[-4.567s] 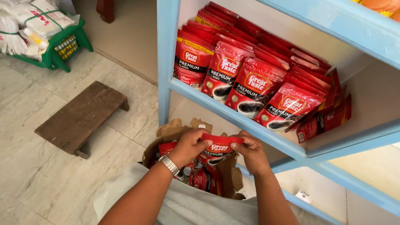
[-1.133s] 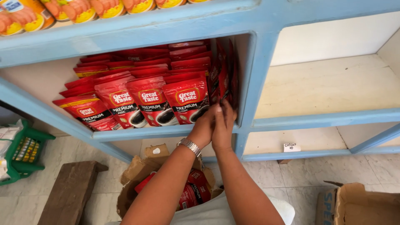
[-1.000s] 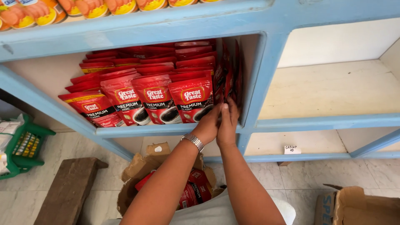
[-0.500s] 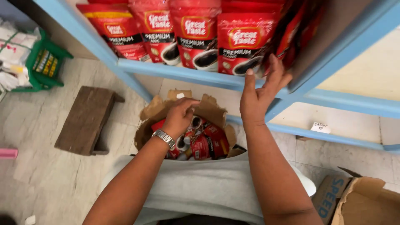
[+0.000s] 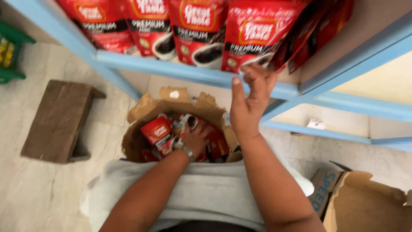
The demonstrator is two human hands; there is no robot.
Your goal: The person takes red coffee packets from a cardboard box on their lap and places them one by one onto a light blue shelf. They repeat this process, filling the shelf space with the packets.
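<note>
My left hand (image 5: 195, 138), with a metal watch on the wrist, is down inside an open cardboard box (image 5: 141, 107) on the floor, its fingers among several red pouches (image 5: 156, 129); whether it grips one is hidden. My right hand (image 5: 249, 101) is raised with fingers spread, touching the front edge of the blue shelf (image 5: 171, 68) just under a row of upright red pouches (image 5: 253, 34). It holds nothing.
A low wooden stool (image 5: 58, 120) stands on the tiled floor at left. A green crate (image 5: 10, 56) shows at the far left edge. Another open cardboard box (image 5: 365, 206) sits at the lower right. An empty lower shelf compartment (image 5: 377, 86) lies to the right.
Both hands were up at the pouches on the shelf; my left hand has dropped into the box on the floor. My right hand stays at the shelf edge. My view tilted down.
</note>
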